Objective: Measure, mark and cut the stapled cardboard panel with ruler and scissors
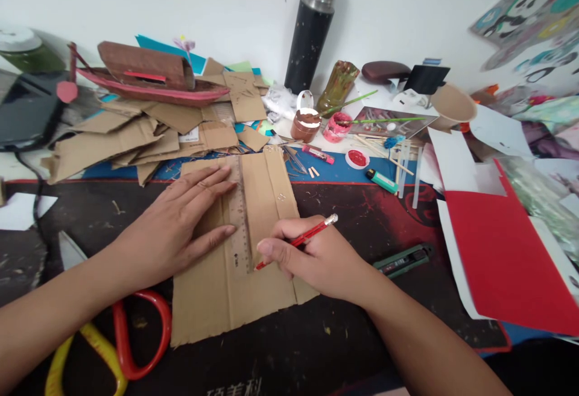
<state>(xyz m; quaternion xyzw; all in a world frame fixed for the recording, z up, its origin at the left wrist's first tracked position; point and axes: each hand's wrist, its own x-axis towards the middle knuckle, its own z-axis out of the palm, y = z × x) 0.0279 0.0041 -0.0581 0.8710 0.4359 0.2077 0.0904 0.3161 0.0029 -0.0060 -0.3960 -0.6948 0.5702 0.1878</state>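
A piece of brown cardboard [203, 311] lies flat on the dark mat, with fold lines running along it. On it rests a clear plastic ruler [239, 233]. My left hand [190, 215] is spread flat over the cardboard, its fingertips and thumb against the ruler's left side. In my right hand [303, 251] is a red pencil [312, 232], its tip on the cardboard close to the ruler's lower right edge and its eraser end pointing up right. Under my left forearm lie scissors [145, 336] with one red and one yellow handle, partly hidden.
A green utility knife [402, 260] lies right of my right hand. Red paper [515, 251] covers the right side. Behind are cardboard scraps [108, 140] under a model boat [154, 79], paint jars [306, 125], a glue stick or lighter [382, 181] and a thermos [310, 34].
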